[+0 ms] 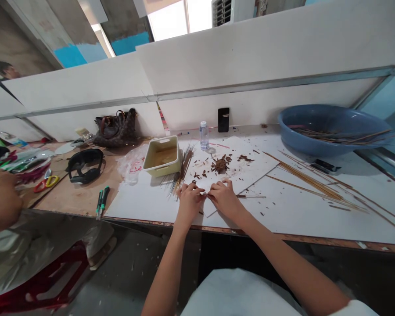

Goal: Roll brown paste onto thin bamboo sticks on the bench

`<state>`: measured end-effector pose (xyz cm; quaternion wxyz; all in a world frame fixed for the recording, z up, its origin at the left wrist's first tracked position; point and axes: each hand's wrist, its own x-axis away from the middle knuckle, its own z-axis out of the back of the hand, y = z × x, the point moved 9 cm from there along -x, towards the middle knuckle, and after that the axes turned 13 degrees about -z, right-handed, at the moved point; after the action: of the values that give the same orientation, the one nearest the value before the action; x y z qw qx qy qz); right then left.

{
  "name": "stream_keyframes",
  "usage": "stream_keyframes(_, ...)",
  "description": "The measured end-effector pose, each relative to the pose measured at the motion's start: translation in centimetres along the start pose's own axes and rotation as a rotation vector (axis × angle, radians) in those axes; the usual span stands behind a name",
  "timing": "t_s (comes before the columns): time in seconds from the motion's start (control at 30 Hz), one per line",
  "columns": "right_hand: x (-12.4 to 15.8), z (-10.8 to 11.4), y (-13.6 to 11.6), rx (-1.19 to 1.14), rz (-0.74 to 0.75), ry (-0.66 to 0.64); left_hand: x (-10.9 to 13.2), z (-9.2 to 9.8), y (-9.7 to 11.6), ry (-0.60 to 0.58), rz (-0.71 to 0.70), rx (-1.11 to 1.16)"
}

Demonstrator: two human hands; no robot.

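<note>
My left hand [189,201] and my right hand [224,197] are close together over the white board [263,169] near the table's front edge. Their fingers are bent and pinched, with thumbs nearly meeting; whatever lies between the fingertips is too small and hidden to name. Thin sticks [255,196] show just beyond my right wrist, and I cannot tell whether they run into that hand. Just past my hands is a heap of brown crumbly bits [220,164], with small dark pieces scattered around it. A bundle of thin dark sticks [185,163] lies beyond my left hand.
A pale yellow tub [166,170] of brownish liquid stands left, a clear bottle [204,137] and a phone [223,120] behind. Right are long brown sticks [309,180] and a blue basin [332,147]. Cutters [102,201], scissors [46,182] and another person's arm [1,197] are farther left.
</note>
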<state>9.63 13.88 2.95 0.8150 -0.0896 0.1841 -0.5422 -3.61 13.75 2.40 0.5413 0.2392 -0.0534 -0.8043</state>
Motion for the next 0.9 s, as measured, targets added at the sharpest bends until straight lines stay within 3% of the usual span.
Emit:
stream_keyframes(0.13, 0.2, -0.3, 0.3, -0.011, -0.007, 0.015, 0.9, 0.9, -0.9, 0.074, 0.068, -0.035)
stream_keyframes(0.9, 1.4, -0.5, 0.1, 0.018, -0.014, 0.029, 0.6, 0.5, -0.4, 0.010, 0.046, -0.046)
